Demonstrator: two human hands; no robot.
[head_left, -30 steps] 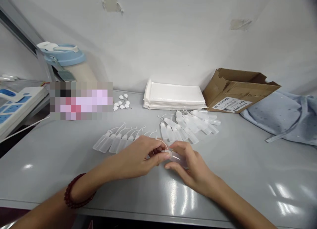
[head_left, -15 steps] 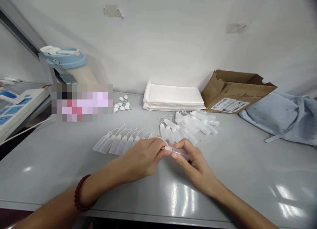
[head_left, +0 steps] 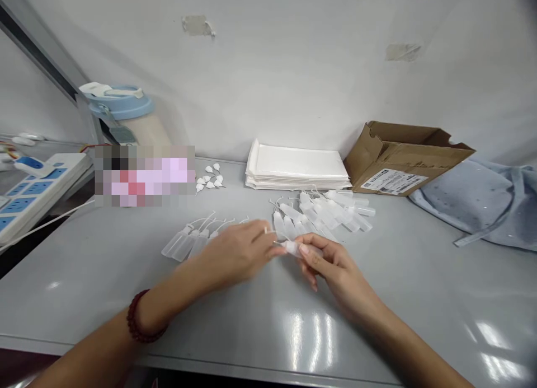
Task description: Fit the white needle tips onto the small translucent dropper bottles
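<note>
My right hand (head_left: pixel 331 263) is pinching the bottle (head_left: pixel 293 249) — seemingly light, squeezable, best held near its neck (head_left: pixel 287 244) — but I can't tell if my left hand (head_left: pixel 237 255) is gripping.

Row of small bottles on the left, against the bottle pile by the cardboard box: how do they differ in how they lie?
The row lies side by side, nearly parallel; the pile overlaps at mixed angles. The left hand hides part of the row, while the pile is mostly in view. Both are translucent bottles with thin white straps near their tops.
</note>
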